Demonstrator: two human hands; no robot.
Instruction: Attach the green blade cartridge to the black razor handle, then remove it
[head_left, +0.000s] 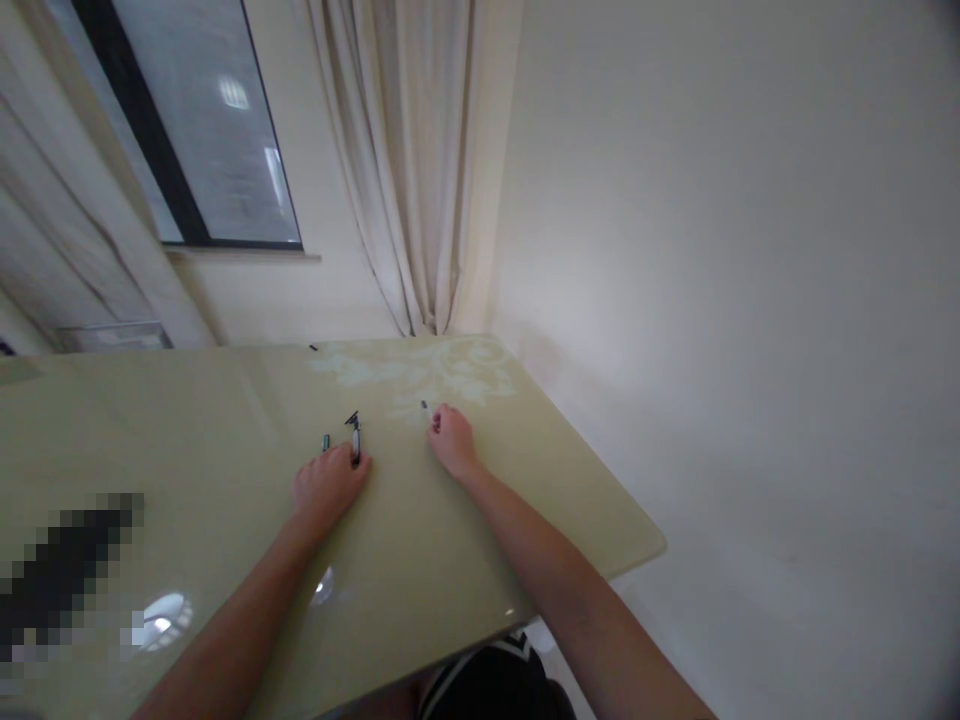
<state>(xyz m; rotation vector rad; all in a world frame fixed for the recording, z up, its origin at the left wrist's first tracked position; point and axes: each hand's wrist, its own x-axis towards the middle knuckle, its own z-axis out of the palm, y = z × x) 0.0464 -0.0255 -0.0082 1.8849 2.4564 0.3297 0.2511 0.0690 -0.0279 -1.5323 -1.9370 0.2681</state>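
My left hand (330, 483) rests low over the tabletop with its fingers closed around a slim razor (356, 440). The razor's dark, T-shaped head points away from me. Just beyond the knuckles of that hand is a small dark green piece (325, 441), partly hidden by the fingers. To the right, my right hand (452, 440) is curled shut on a small whitish stick with a dark tip (425, 408). Most of this stick is covered by the fingers, so its kind is unclear. The two hands are apart.
The glossy pale yellow-green table (405, 540) has a white floral pattern at its far end. A tiny dark piece (313, 347) lies by the far edge. A pixelated dark patch (67, 560) covers something at left. Curtains (412, 160) and a wall (712, 250) stand beyond.
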